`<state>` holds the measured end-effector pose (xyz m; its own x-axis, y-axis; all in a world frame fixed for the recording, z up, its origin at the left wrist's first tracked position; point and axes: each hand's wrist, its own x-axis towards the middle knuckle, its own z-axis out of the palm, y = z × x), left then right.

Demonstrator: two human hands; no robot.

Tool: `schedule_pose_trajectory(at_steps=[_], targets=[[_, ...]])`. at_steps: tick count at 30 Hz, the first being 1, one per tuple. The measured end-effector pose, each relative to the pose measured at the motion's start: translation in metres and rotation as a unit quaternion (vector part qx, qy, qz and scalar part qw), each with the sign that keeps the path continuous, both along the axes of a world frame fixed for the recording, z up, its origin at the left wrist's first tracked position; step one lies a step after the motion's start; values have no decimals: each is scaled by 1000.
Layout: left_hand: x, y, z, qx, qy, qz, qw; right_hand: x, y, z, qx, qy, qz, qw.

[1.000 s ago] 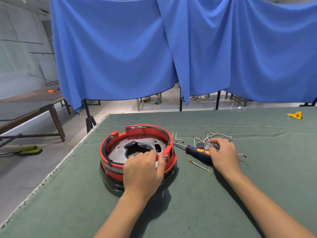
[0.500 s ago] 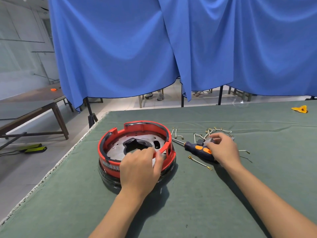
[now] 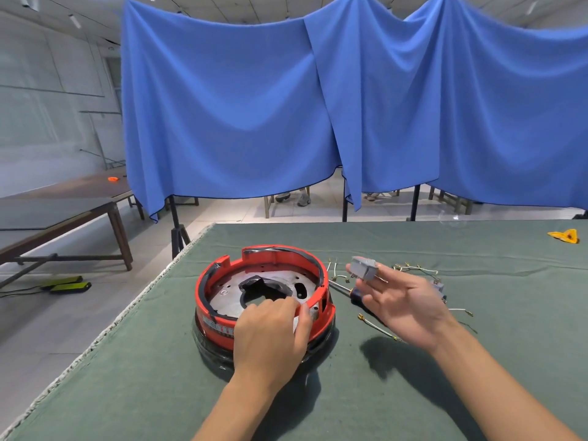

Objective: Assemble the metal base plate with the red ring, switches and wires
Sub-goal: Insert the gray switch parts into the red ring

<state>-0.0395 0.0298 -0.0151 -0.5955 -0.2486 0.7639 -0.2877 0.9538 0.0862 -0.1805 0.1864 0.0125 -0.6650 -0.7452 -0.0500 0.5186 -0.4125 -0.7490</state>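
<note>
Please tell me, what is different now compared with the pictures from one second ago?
The right hand left the wire pile, rose off the table and now holds a small grey switch in its fingertips, beside the red ring. The left hand still grips the ring's near rim; the screwdriver stayed put.

The red ring (image 3: 264, 272) looks like smooth moulded plastic with a slight sheen, edged in places by glossy black tape. Inside the ring, the base plate (image 3: 229, 297) is dull grey metal, brushed and faintly reflective. Under the ring, the table cover (image 3: 318, 393) is matt green cloth with a felt-like nap. Right of the ring, the small switch (image 3: 363, 268) looks like matt grey plastic. Behind the ring hangs soft matt blue cloth (image 3: 222, 122).
</note>
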Motion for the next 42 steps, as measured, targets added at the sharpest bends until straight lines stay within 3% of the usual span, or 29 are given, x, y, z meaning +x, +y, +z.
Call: schedule_pose_trajectory(at_steps=[4,23,30,37,42], targets=[[1,0,0,4,2,-4,1000,0,-2,-7,-6,-21,17,1000],[6,3,4,48,-28,-21,998,19,-7,-5,26,88,35,995],[18,-11,11,169,14,-108,980,22,-13,-9,69,137,34,988],[44,-39,23,262,-2,-86,961,27,-15,-13,70,147,75,984],[62,-66,28,312,-62,-117,941,31,-16,-17,80,130,60,986]])
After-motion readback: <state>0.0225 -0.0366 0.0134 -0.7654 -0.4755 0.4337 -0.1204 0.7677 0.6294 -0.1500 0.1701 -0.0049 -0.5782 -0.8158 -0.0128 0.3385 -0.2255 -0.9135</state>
